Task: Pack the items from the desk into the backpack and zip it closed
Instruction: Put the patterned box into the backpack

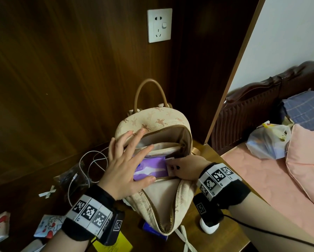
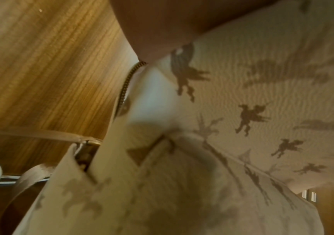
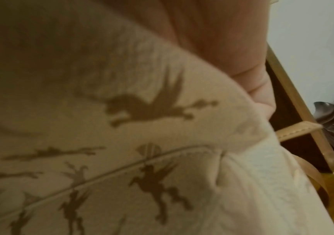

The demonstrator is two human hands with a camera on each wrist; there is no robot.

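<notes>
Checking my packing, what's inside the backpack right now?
Inside the backpack: a purple packet and the right hand, fingers hidden. Anything deeper is covered.

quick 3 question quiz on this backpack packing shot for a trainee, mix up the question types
1. True or false: the backpack main zipper is already closed.
2. Multiple choice: the purple packet is (a) lying on the desk, (b) in the mouth of the backpack, (c) on the bed.
3. Short answer: which hand reaches into the bag from the bed side, and are its fingers visible?

Key
1. False: the zipper is open, the lining shows.
2. b
3. The right hand; its fingers are hidden inside the bag. The left hand spreads over the opening, fingers straight, thumb on the packet.
</notes>
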